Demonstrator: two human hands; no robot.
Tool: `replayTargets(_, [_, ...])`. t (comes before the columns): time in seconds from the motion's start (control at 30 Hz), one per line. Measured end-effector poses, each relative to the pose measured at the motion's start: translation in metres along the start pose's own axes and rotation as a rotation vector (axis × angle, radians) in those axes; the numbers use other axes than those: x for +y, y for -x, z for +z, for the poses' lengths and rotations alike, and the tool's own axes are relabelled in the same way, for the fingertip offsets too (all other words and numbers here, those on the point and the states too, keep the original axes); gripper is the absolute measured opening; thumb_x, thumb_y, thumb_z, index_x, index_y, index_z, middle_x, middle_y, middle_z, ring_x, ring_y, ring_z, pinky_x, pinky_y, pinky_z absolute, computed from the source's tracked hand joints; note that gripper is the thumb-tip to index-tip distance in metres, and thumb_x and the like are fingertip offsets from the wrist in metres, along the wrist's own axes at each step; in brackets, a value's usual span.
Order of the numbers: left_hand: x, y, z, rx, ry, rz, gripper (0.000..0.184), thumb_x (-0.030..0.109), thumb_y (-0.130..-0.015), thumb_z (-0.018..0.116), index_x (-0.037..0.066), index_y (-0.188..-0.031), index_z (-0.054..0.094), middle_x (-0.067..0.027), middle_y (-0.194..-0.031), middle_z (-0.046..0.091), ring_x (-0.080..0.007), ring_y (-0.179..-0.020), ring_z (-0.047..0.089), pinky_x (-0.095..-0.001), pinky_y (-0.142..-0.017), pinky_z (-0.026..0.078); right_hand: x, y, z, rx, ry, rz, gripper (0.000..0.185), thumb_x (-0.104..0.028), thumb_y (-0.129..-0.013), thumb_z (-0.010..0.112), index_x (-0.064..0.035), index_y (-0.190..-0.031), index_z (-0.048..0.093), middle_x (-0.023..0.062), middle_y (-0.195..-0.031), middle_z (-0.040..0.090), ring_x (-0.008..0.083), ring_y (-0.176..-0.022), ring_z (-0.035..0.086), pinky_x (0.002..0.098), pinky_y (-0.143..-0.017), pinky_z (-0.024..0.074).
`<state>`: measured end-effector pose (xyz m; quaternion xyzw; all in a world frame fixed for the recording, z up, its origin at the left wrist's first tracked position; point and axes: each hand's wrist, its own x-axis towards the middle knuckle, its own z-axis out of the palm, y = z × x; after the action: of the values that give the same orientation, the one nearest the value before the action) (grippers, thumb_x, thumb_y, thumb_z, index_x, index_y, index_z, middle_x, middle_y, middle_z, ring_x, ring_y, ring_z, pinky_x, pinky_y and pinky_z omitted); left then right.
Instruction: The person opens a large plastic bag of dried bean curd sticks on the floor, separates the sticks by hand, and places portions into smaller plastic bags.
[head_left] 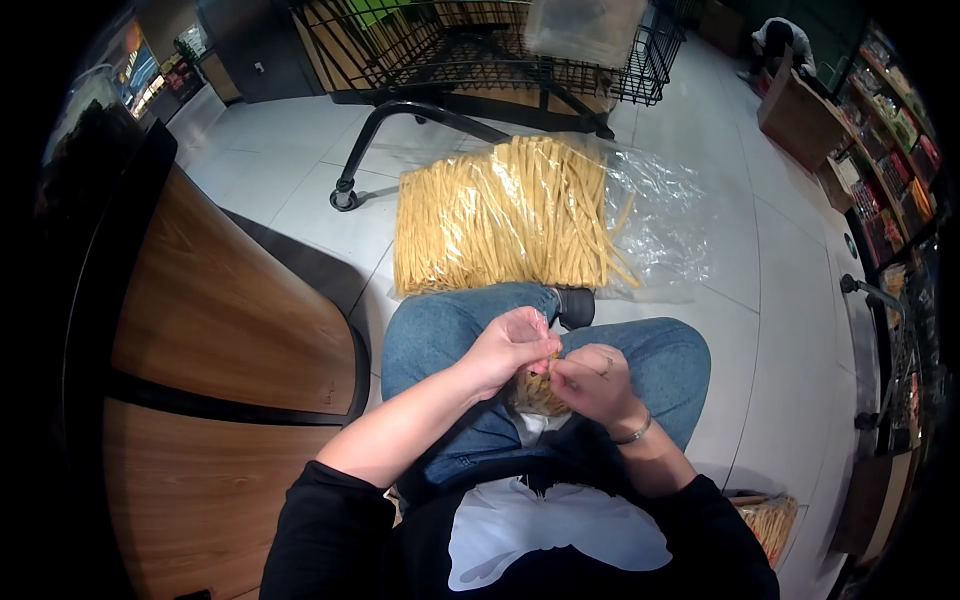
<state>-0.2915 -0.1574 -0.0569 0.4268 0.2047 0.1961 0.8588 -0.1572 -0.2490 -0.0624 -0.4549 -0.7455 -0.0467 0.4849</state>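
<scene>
Head view: looked down over a pale tiled floor (800, 340), past a wood-panelled stand (220, 300) at left and a black wire cart (440, 60) beyond. Took in stocked shelves (885, 185) along the right edge, then crossed legs (655, 365) in blue jeans at centre. Found just beyond those legs a large transparent bag (500, 220) of tan sticks, flat on the floor, long side from left to right, sticks pointing mostly toward the cart, loose film spread toward the right. Picked out farther off another person (783, 42), bent low near a cardboard box (800, 120) (too distant for any view of those hands). Noted at lower right, partly behind the right sleeve (725, 540), a bundle of sticks (772, 522).

Saw above the lap the left hand (512, 350), pinched together on the upper end of a small bag (537, 398) with tan contents, and the right hand (597, 382), apparently clamped on film at the upper right of it. Placed the small bag between the thighs, below the left hand's pinch and left of the right hand, long axis seemingly from the pinched neck down toward the shirt (555, 540). Judged the right hand nearer to the bag's middle; could not tell the true tilt.
</scene>
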Motion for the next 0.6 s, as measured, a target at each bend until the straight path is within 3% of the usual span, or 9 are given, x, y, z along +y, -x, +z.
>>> replayTargets(0.17, [-0.005, 0.002, 0.005, 0.057, -0.019, 0.100, 0.016, 0.001, -0.075, 0.058, 0.008, -0.080, 0.045, -0.0058, -0.076, 0.056, -0.0091, -0.061, 0.053, -0.0184, -0.051, 0.043, -0.001, 0.007, 0.005, 0.012, 0.047, 0.059, 0.015, -0.004, -0.060, 0.064, -0.0070, -0.071, 0.053, 0.0037, -0.062, 0.051, 0.0179, -0.051, 0.052, 0.0265, -0.047, 0.0421])
replayTargets(0.23, [-0.005, 0.004, 0.009, 0.076, 0.024, 0.164, 0.015, 0.000, -0.076, 0.057, 0.008, -0.082, 0.045, -0.0065, -0.077, 0.055, -0.0097, -0.063, 0.052, -0.0189, -0.052, 0.043, -0.008, 0.009, 0.007, 0.102, -0.098, 0.282, 0.016, -0.003, -0.063, 0.063, -0.0063, -0.075, 0.053, 0.0044, -0.062, 0.050, 0.0136, -0.050, 0.050, 0.0227, -0.047, 0.0412])
replayTargets(0.37, [-0.008, 0.004, 0.009, 0.035, 0.062, 0.227, 0.016, -0.001, -0.076, 0.056, 0.008, -0.083, 0.044, -0.0065, -0.078, 0.054, -0.0102, -0.065, 0.051, -0.0195, -0.055, 0.042, -0.007, 0.014, 0.022, 0.221, -0.238, 0.441, 0.013, -0.001, -0.070, 0.059, -0.0040, -0.080, 0.052, 0.0022, -0.063, 0.050, 0.0080, -0.052, 0.049, 0.0180, -0.049, 0.0400])
replayTargets(0.43, [-0.010, 0.004, 0.009, 0.005, 0.036, 0.326, 0.016, -0.001, -0.077, 0.055, 0.009, -0.083, 0.044, -0.0059, -0.078, 0.053, -0.0097, -0.067, 0.050, -0.0198, -0.056, 0.042, -0.010, 0.013, 0.030, 0.409, -0.739, 0.702, 0.006, 0.000, -0.075, 0.054, -0.0016, -0.080, 0.051, -0.0003, -0.064, 0.049, 0.0048, -0.054, 0.047, 0.0154, -0.050, 0.0380])
replayTargets(0.47, [-0.010, 0.006, 0.011, 0.004, 0.037, 0.323, 0.016, -0.001, -0.077, 0.055, 0.009, -0.083, 0.044, -0.0059, -0.078, 0.053, -0.0097, -0.067, 0.050, -0.0198, -0.056, 0.042, -0.013, 0.012, 0.028, 0.411, -0.737, 0.704, 0.006, 0.000, -0.075, 0.054, -0.0016, -0.080, 0.051, -0.0003, -0.064, 0.049, 0.0048, -0.054, 0.047, 0.0154, -0.050, 0.0380])
replayTargets(0.53, [-0.007, 0.009, 0.014, -0.003, -0.065, 0.371, 0.017, -0.002, -0.077, 0.054, 0.008, -0.082, 0.041, -0.0065, -0.077, 0.052, -0.0101, -0.067, 0.048, -0.0206, -0.058, 0.041, -0.021, 0.004, 0.019, 0.382, -0.985, 1.007, 0.003, 0.001, -0.079, 0.049, -0.0002, -0.081, 0.050, -0.0023, -0.065, 0.048, 0.0023, -0.056, 0.046, 0.0143, -0.050, 0.0361])
replayTargets(0.6, [-0.006, 0.010, 0.011, -0.047, -0.121, 0.387, 0.017, -0.002, -0.077, 0.053, 0.008, -0.083, 0.040, -0.0066, -0.077, 0.053, -0.0099, -0.068, 0.049, -0.0205, -0.058, 0.041, -0.019, 0.004, 0.018, 0.370, -1.062, 1.048, 0.003, 0.001, -0.079, 0.049, -0.0002, -0.081, 0.051, -0.0022, -0.065, 0.049, 0.0020, -0.056, 0.045, 0.0144, -0.049, 0.0355])
